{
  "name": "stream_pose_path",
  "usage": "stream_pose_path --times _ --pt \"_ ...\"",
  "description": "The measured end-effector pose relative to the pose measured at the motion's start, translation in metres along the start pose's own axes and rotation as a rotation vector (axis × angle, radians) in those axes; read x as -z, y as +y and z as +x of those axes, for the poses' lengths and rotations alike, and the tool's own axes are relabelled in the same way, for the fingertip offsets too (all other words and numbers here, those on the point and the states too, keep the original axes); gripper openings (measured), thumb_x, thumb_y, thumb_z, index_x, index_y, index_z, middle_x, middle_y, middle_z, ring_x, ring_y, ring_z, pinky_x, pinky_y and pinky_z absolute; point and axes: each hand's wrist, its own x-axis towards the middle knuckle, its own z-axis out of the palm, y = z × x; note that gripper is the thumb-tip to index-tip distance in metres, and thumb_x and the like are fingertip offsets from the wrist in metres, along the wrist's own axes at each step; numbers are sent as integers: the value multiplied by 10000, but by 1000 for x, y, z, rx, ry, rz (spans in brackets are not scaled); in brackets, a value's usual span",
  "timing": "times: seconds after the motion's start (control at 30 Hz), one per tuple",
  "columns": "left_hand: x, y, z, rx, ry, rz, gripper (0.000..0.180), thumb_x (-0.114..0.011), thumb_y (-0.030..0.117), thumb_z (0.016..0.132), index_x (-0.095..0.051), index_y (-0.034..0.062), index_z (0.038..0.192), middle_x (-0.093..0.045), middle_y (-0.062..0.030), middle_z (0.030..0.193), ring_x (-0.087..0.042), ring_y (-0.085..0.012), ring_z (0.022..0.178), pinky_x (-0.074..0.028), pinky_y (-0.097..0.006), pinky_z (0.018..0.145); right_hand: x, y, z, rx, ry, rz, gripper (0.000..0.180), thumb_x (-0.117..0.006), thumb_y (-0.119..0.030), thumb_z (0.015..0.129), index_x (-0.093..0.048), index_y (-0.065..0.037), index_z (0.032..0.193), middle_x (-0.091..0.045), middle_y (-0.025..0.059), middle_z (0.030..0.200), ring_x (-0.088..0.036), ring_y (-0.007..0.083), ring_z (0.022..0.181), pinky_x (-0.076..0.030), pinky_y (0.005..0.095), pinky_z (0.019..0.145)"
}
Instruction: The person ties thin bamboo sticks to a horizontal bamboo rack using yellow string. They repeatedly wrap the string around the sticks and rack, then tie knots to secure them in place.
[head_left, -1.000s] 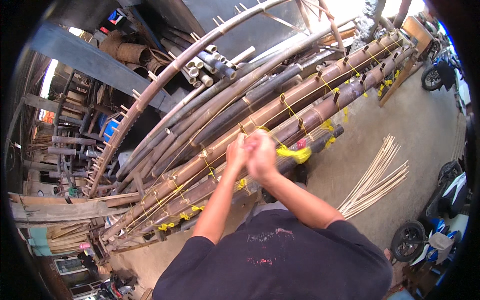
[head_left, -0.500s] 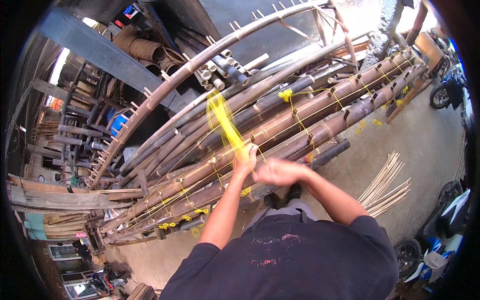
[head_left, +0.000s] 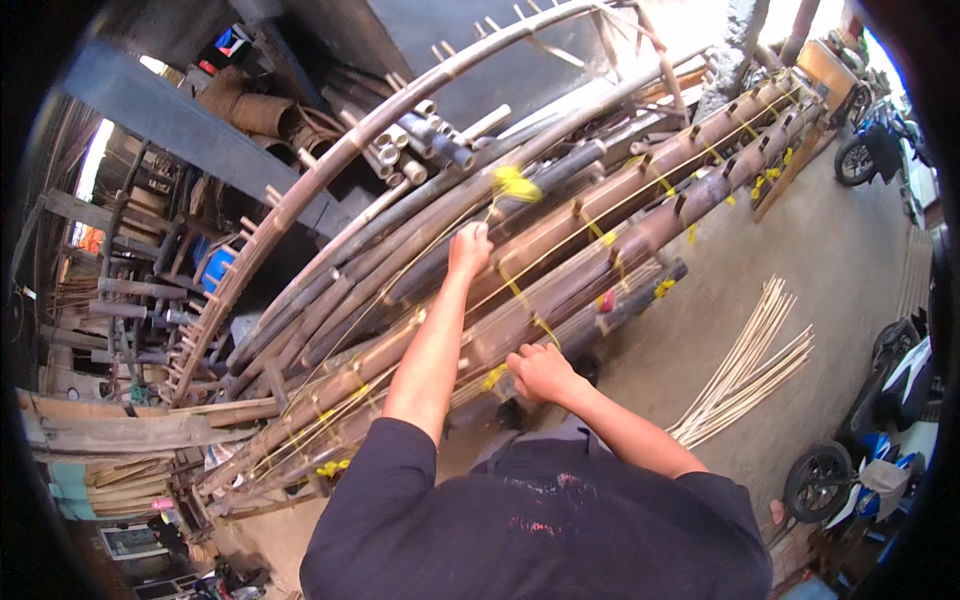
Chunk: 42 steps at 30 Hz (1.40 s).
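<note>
Two long brown bamboo poles run diagonally side by side in front of me, the upper pole and the lower pole, with short pegs along them. My left hand reaches over the upper pole and is closed on yellow string, whose loose bundle swings blurred just beyond the fingers. A yellow strand crosses both poles and comes down to my right hand, which is closed at its lower end, on the near side. The fingertips of the right hand are partly hidden.
More bamboo poles lie stacked beyond, under a curved pegged bamboo arch. Thin sticks lie on the concrete floor at right. Motorbikes, one showing a wheel, stand at the far right. Yellow knots hang farther along the poles.
My hands have drawn apart: the left has moved up and left past the upper pole with the string bundle, the right slightly down. The view has shifted a little.
</note>
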Motion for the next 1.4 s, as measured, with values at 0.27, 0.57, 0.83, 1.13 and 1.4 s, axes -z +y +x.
stream_pose_path --times 0.27,0.57,0.83,1.13,1.4 --pt "139 -71 -158 -62 -53 287 328 -547 262 943 -634 22 1150 -684 -235 1069 -648 -412 1016 -484 -489 867 -93 -103 22 -656 343 2401 190 -537 -241 971 -594 -87 1067 -639 48 1028 -617 162 953 -511 363 888" --pt "113 -89 -206 -50 -69 209 317 -606 358 909 -647 116 1109 -708 -149 1059 -664 -299 1038 -376 -467 919 -19 -215 68 -391 398 2104 267 -474 -310 1019 -556 -59 978 -555 56 829 -568 214 811 -478 392 831" --pt "107 -69 -212 15 -15 321 316 -647 331 893 -642 126 1134 -709 -138 1034 -658 -310 1025 -357 -467 940 -56 -159 79 -354 1335 1593 227 -509 -289 981 -586 -103 876 -586 1 807 -552 173 773 -448 337 745" --pt "115 -73 -206 -14 -28 179 291 -494 320 986 -685 138 1111 -701 -184 989 -651 -365 1003 -372 -503 917 20 -120 206 -187 43 -356 489 -472 -486 962 -716 -77 1070 -697 165 1045 -661 316 1038 -517 415 840" --pt "109 -83 -205 61 -4 154 272 -507 343 980 -689 151 1044 -702 -152 886 -655 -344 897 -365 -472 894 34 -118 100 486 -235 697 349 -557 -283 964 -590 -14 744 -576 165 651 -494 220 557 -442 420 595"
